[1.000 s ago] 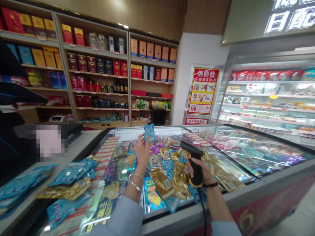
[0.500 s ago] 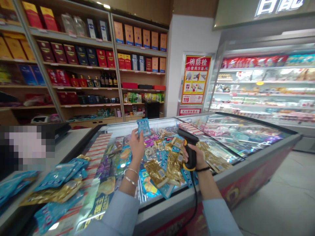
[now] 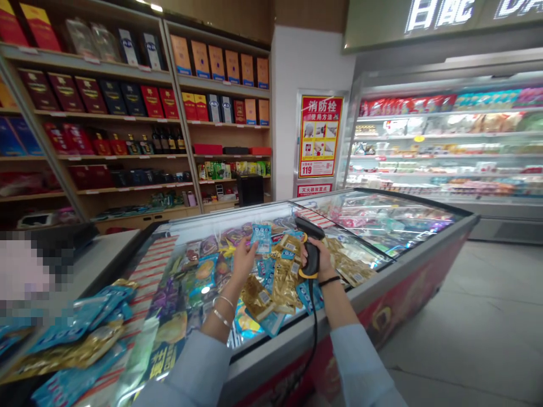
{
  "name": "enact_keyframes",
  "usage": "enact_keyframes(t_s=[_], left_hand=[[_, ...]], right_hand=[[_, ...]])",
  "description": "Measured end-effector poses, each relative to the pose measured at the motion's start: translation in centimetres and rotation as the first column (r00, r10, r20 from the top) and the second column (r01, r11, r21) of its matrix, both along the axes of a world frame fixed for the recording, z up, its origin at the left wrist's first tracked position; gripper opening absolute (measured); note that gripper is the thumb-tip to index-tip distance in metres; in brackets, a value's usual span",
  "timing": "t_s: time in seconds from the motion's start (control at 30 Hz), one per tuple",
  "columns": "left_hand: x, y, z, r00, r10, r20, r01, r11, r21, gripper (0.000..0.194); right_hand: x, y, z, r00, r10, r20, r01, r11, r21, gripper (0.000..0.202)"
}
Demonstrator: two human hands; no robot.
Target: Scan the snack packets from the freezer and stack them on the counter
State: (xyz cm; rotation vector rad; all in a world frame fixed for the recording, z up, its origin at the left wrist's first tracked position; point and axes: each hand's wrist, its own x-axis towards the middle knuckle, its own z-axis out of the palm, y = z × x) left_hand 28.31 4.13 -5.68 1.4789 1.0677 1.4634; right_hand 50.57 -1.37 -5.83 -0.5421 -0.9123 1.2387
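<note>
My left hand (image 3: 245, 259) pinches a small blue packet (image 3: 262, 238) by its lower left edge and holds it up above the freezer. In my right hand (image 3: 321, 259) is a black barcode scanner (image 3: 313, 254) with yellow trim, gripped by its handle, its head tilted toward the left and back. A black cord runs down from the handle. Beneath both hands, gold packets (image 3: 286, 282) and blue packets (image 3: 309, 295) lie in a loose heap on the glass top of the chest freezer (image 3: 352, 305).
More blue packets (image 3: 80, 316) and gold packets (image 3: 70, 347) are piled at the left. Shelves of boxed goods (image 3: 114, 96) stand behind, beside a red and yellow poster (image 3: 320, 135). An open refrigerated display (image 3: 449, 147) fills the back right.
My left hand has lowered the blue packet and brought it right, closer to the scanner. The whole view has turned slightly to the right.
</note>
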Motion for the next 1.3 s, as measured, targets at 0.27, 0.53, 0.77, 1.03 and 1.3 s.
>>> enact_keyframes(t_s=[0.27, 0.53, 0.77, 1.03, 1.3], left_hand=[[-0.9, -1.2, 0.6, 0.95, 0.313, -0.009, -0.304, 0.931, 0.202, 0.045], [-0.7, -1.1, 0.8, 0.972, 0.234, -0.02, -0.228, 0.961, 0.157, 0.025], [-6.7, -3.9, 5.3, 0.947, 0.284, 0.147, -0.309, 0.932, 0.188, 0.03], [-23.1, -11.9, 6.0, 0.682, 0.73, -0.046, -0.696, 0.667, 0.266, 0.025], [-31.1, -13.5, -0.1, 0.301, 0.855, -0.423, -0.892, 0.41, 0.193, 0.042]], right_hand=[[-0.3, -0.2, 0.0, 0.997, 0.069, 0.034, -0.069, 0.997, 0.019, 0.027], [-1.3, -1.6, 0.5, 0.973, 0.22, 0.074, -0.227, 0.969, 0.099, 0.029], [-7.6, -3.5, 3.1, 0.919, 0.387, 0.081, -0.394, 0.911, 0.12, 0.023], [-24.6, -4.5, 1.8, 0.876, 0.469, -0.112, -0.464, 0.883, 0.068, 0.025], [-32.6, -4.6, -1.4, 0.824, 0.556, -0.114, -0.565, 0.821, -0.082, 0.031]])
